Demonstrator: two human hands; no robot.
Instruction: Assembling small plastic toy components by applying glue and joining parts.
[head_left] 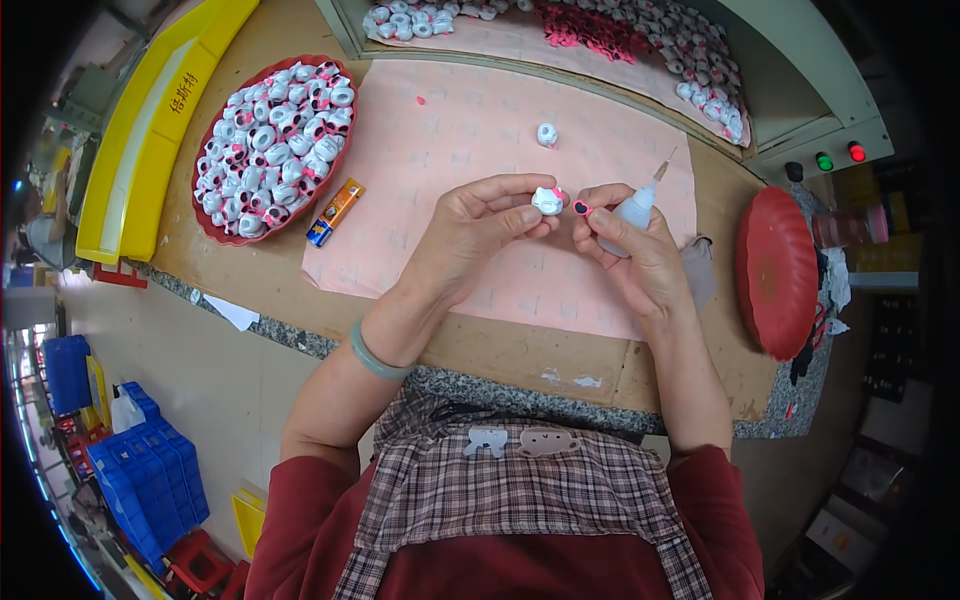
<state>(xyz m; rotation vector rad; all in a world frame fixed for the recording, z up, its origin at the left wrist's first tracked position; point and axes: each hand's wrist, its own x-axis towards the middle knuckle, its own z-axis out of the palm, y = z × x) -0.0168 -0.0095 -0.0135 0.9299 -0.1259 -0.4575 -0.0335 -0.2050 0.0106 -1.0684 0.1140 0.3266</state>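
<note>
My left hand [470, 225] pinches a small white plastic piece [547, 201] w/ pink trim, above the pink mat [470, 130] on the worktop [520, 355]. Right hand [630, 250] closed round a glue bottle [636, 208] & tiny pink part [582, 209]. Piece looks light, rigid; best gripped at its sides.

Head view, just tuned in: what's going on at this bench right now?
A person seated at the bench pinches a small white toy piece in the left hand. The right hand holds a small pink-rimmed black part at its fingertips, plus a glue bottle. A red tray of similar pieces sits to the left; one loose piece lies on the pink mat.
</note>
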